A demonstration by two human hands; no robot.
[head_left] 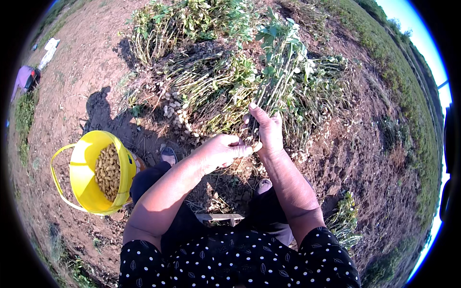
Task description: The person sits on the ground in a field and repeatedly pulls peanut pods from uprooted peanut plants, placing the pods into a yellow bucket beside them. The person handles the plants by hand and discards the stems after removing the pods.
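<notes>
My right hand (270,133) grips the stems of an uprooted peanut plant (279,68), its leafy end pointing away from me. Roots and pods hang at the near end, below my fist. There my left hand (225,149) has thumb and fingers closed at a pale peanut pod (256,146); the fingertips are partly hidden. Beyond both hands lies a heap of pulled peanut plants (205,86), with a cluster of pods (176,111) showing on its left side. A yellow bucket (83,169) stands to my left, partly filled with loose peanuts (108,172).
A low wooden stool (219,216) shows between my legs. My shoes (168,155) rest on reddish soil just before the heap. Far left lie a purple cloth or bag (23,79) and a white sack (49,52). A grassy strip (407,97) runs along the right.
</notes>
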